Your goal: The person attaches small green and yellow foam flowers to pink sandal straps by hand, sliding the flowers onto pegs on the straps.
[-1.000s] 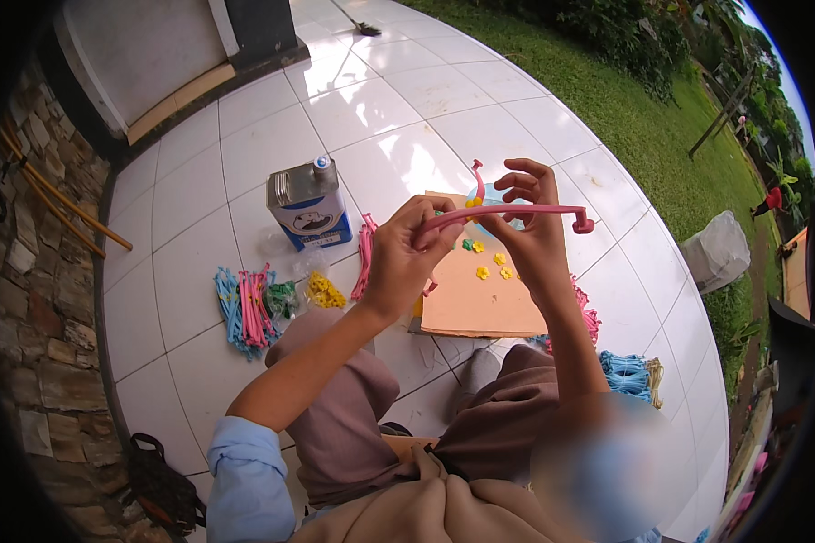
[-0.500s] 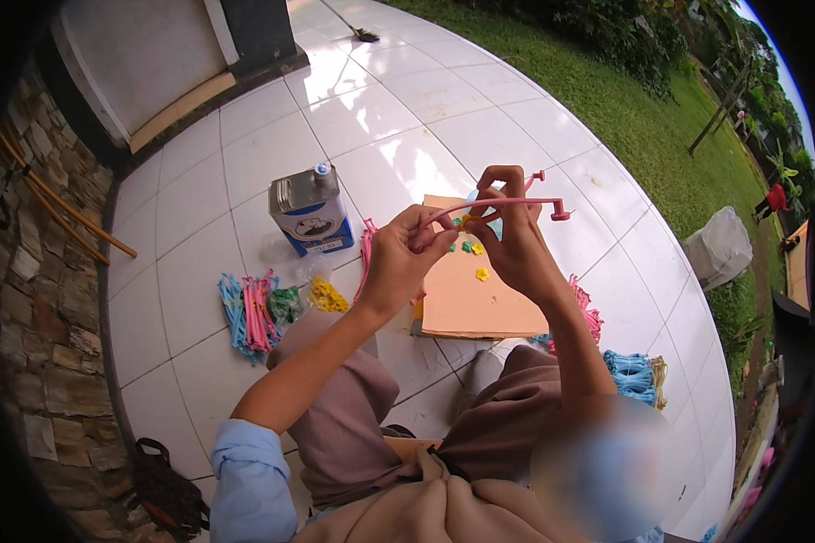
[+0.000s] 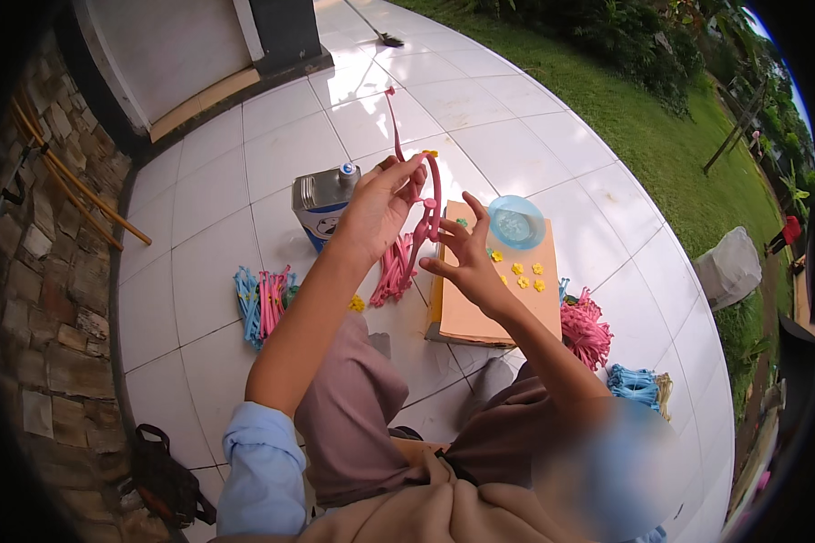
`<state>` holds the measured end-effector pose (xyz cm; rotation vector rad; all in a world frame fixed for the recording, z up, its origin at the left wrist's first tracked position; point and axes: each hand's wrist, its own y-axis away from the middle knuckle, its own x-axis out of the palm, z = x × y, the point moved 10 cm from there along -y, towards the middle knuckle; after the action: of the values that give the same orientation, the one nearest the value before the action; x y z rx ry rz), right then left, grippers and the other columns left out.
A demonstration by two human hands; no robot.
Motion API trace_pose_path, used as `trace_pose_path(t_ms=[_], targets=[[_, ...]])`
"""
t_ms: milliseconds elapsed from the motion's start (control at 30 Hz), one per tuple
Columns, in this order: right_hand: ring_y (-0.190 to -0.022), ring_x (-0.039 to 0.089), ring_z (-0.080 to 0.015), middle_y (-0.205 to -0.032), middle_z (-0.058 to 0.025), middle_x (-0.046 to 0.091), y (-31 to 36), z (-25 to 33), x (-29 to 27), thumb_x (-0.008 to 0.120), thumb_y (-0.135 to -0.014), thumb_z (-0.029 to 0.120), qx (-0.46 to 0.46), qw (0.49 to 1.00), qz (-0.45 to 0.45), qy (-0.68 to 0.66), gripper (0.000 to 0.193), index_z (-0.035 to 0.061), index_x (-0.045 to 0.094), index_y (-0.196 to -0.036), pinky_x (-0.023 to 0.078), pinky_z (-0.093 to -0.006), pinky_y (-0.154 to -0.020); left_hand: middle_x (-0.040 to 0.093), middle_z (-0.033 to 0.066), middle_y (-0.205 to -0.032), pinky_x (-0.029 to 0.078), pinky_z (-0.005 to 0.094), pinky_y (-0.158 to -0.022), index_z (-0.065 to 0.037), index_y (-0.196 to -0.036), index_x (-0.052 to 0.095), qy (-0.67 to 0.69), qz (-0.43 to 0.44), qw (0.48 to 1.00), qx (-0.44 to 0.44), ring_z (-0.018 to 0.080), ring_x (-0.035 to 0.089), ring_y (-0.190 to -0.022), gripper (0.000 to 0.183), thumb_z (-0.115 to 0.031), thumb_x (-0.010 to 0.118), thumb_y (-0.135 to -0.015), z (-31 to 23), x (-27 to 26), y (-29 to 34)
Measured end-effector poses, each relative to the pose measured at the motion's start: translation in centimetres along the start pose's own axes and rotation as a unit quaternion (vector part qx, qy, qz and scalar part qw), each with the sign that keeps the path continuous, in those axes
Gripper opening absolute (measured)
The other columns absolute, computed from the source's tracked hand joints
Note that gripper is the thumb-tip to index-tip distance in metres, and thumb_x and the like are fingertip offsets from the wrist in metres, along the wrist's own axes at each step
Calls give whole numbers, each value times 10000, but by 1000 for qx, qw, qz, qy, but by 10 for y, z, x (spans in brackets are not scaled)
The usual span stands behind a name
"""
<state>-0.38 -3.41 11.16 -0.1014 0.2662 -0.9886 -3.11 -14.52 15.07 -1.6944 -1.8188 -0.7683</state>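
Note:
My left hand [image 3: 385,204] pinches slim pink plastic strips [image 3: 436,185] with knobbed ends, held up above the floor. Beside its fingertips, a small yellow flower piece [image 3: 431,153] sits on the strips. My right hand [image 3: 469,262] has its fingers spread at the strips' lower part; whether a fingertip touches them I cannot tell. Below it, a box topped with tan cardboard [image 3: 489,317] carries several loose yellow flowers [image 3: 517,269] and a few green ones [image 3: 462,223]. A light blue bowl [image 3: 538,228] stands at the cardboard's far right corner.
Left of the box are a metal can [image 3: 319,195], a pink strip bundle [image 3: 392,276] and blue strips [image 3: 247,303]. More pink strips [image 3: 587,330] and blue bundles [image 3: 634,386] lie at the right. A dark bag [image 3: 167,480] rests by the stone wall.
My left hand has risen with the pink strips, which swung from sideways to upright. My right hand has let go and dropped lower, its fingers spreading. More flowers and the bowl now show.

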Motion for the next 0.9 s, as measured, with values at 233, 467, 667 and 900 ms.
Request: trace_pose_path(t_ms=[233,467,667,900], targets=[[-1074,533,-231,-1102,-144,540,-7,-10,17,663,-784,40,89,986,-6,-145,978,171,-110,-1370,438,-366,-937,373,335,-1242,426,337,-974,-34,-1081,352,34,8,999,5,338,442,-1183,268,68,421,-842,-29,-13,15],[-839,614,-190,-1183,-227,424,-2,-9,41,615,-787,-29,140,963,-22,-228,967,232,-101,-1382,519,-319,-779,354,316,-1248,370,370,-1031,-42,-1176,316,78,23,994,76,333,456,-1161,374,70,428,-837,-44,-10,29],[-615,534,-139,-1057,-177,542,-2,8,14,484,-865,-26,131,969,-25,-208,743,191,4,-1390,513,-293,-641,354,156,-1269,437,338,-914,-178,-1268,409,-595,10,767,239,272,487,-1124,583,147,409,-784,-43,-37,30],[-540,473,-122,-861,-160,589,0,3,-11,478,-871,15,157,967,-3,-201,639,73,79,-1367,459,-261,-543,325,150,-1293,474,327,-819,-240,-1202,518,-852,40,439,281,274,506,-1032,486,-14,582,-777,-13,0,51]])
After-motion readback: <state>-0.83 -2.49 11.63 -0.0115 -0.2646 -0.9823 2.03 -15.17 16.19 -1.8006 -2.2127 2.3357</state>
